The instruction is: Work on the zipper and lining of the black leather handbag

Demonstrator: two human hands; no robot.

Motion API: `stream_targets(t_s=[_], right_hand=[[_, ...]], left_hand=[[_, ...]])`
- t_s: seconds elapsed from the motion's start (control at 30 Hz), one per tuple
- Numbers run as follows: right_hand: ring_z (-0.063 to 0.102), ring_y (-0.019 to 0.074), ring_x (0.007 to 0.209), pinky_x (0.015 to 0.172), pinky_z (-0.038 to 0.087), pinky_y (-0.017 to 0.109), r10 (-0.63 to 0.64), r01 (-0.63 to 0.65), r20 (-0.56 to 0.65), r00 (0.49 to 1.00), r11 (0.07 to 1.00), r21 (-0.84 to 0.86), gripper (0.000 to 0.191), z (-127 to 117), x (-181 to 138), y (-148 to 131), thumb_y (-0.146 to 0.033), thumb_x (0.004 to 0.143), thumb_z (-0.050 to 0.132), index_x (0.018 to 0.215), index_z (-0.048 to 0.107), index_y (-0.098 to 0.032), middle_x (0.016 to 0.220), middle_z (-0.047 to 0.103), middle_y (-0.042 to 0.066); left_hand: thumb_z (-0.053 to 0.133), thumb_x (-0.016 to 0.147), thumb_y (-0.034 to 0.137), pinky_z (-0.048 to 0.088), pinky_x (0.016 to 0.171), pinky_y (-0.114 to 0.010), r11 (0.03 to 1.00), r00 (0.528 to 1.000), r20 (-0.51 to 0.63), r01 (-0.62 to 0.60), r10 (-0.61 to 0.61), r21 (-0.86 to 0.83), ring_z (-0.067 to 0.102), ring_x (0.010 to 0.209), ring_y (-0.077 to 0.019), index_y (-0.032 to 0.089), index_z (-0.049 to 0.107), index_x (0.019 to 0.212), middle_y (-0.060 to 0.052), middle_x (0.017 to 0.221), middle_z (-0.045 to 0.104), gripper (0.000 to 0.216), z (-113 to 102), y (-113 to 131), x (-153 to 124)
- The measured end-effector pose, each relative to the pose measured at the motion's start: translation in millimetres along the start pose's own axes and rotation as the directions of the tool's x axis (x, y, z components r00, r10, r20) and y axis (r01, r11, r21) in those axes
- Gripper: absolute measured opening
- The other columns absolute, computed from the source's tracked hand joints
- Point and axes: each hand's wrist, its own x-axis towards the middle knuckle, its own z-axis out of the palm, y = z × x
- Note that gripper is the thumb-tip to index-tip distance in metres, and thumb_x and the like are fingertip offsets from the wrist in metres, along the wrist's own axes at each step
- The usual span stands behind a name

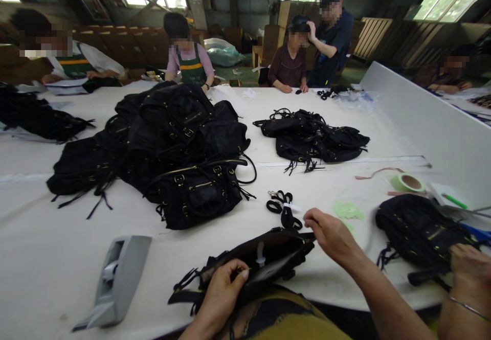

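Observation:
A black bag (268, 258) lies open at the near table edge in front of me. My left hand (224, 289) pinches the near rim of its opening. My right hand (330, 233) grips the bag's far right corner and holds the mouth apart. A white tag shows inside the opening. A coiled black strap (284, 208) with a metal clip lies just beyond the bag, close to my right hand.
A grey tape dispenser (117, 278) sits near left. A big pile of black bags (172, 145) fills the middle, a smaller pile (310, 138) lies beyond. At right are a green tape roll (407, 182), another black bag (422, 232) and a co-worker's hand (470, 268). Several people work along the far edge.

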Motion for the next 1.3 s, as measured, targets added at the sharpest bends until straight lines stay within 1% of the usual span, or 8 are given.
stream_targets(t_s=[0.1,0.17,0.23,0.37,0.53,0.97,1.17,1.3], right_hand=[[0.056,0.0159,0.074,0.070,0.041,0.026,-0.051,0.054,-0.064,0.997,0.997,0.056,0.021,-5.8,-7.6,-11.6,-0.030,0.089,0.042,0.083,0.059,-0.020,0.081,0.064,0.004],[0.058,0.0153,0.077,0.071,0.041,0.025,-0.178,0.171,0.090,0.980,0.982,0.082,0.020,9.7,-8.9,-32.9,-0.028,0.087,0.044,0.083,0.063,-0.020,0.083,0.066,0.003],[0.060,0.0162,0.078,0.071,0.041,0.025,-0.269,0.268,0.284,0.920,0.962,0.045,0.019,34.7,-6.3,-56.3,-0.025,0.084,0.047,0.082,0.065,-0.020,0.084,0.068,0.004],[0.064,0.0229,0.077,0.065,0.043,0.029,-0.203,0.328,0.521,0.829,0.931,-0.160,0.022,74.7,3.9,-87.3,-0.023,0.080,0.048,0.085,0.069,-0.016,0.084,0.070,0.010],[0.065,0.0266,0.079,0.066,0.047,0.031,-0.153,0.373,0.594,0.789,0.889,-0.266,0.023,76.9,7.5,-95.9,-0.019,0.079,0.049,0.087,0.070,-0.013,0.085,0.070,0.015],[0.066,0.0298,0.079,0.066,0.048,0.034,-0.197,0.401,0.592,0.782,0.886,-0.235,0.021,82.1,1.2,-94.3,-0.021,0.077,0.051,0.085,0.069,-0.013,0.085,0.069,0.016],[0.065,0.0256,0.079,0.064,0.043,0.030,-0.201,0.291,0.462,0.864,0.948,-0.131,0.027,98.8,-5.2,-77.8,-0.022,0.074,0.053,0.099,0.062,-0.015,0.087,0.069,0.011],[0.063,0.0219,0.075,0.059,0.037,0.027,-0.151,0.216,0.512,0.846,0.974,-0.070,0.019,103.7,-5.8,-69.6,-0.022,0.072,0.056,0.087,0.067,-0.017,0.082,0.070,0.008]], left_hand=[[0.048,0.079,0.036,0.041,0.076,-0.032,1.000,1.000,0.006,0.003,-0.003,0.000,0.058,0.080,-0.0215,0.019,0.063,0.079,-0.001,0.077,0.065,0.023,0.0,2.3,3.0],[0.048,0.080,0.038,0.042,0.076,-0.032,1.000,1.000,0.006,-0.001,0.001,-0.016,0.058,0.080,-0.0214,0.018,0.064,0.079,-0.002,0.077,0.065,0.026,0.0,1.7,6.6],[0.048,0.080,0.039,0.043,0.077,-0.032,1.000,1.000,-0.006,-0.005,0.005,-0.028,0.059,0.081,-0.0216,0.018,0.064,0.081,-0.003,0.079,0.067,0.027,0.1,0.2,9.3],[0.048,0.079,0.041,0.044,0.079,-0.034,0.999,0.998,-0.053,0.018,-0.020,-0.033,0.061,0.083,-0.0230,0.017,0.066,0.085,-0.005,0.083,0.070,0.031,1.0,-5.0,7.3],[0.049,0.079,0.042,0.046,0.082,-0.037,0.998,0.995,-0.082,0.045,-0.048,-0.039,0.063,0.086,-0.0244,0.017,0.068,0.089,-0.006,0.087,0.072,0.033,4.4,-11.3,0.1],[0.046,0.082,0.030,0.045,0.088,-0.035,0.998,0.998,-0.003,-0.066,0.066,-0.017,0.062,0.095,-0.0231,0.021,0.068,0.095,-0.005,0.097,0.072,0.028,6.6,2.5,-2.0],[0.047,0.081,0.028,0.045,0.081,-0.033,0.999,0.999,-0.014,-0.037,0.037,-0.001,0.062,0.087,-0.0222,0.019,0.065,0.084,-0.004,0.085,0.070,0.020,8.0,-1.9,-3.0],[0.049,0.075,0.020,0.045,0.079,-0.032,0.999,0.999,0.045,-0.016,0.017,-0.040,0.062,0.086,-0.0210,0.018,0.062,0.084,-0.003,0.083,0.069,0.017,9.6,-7.7,-1.6]])
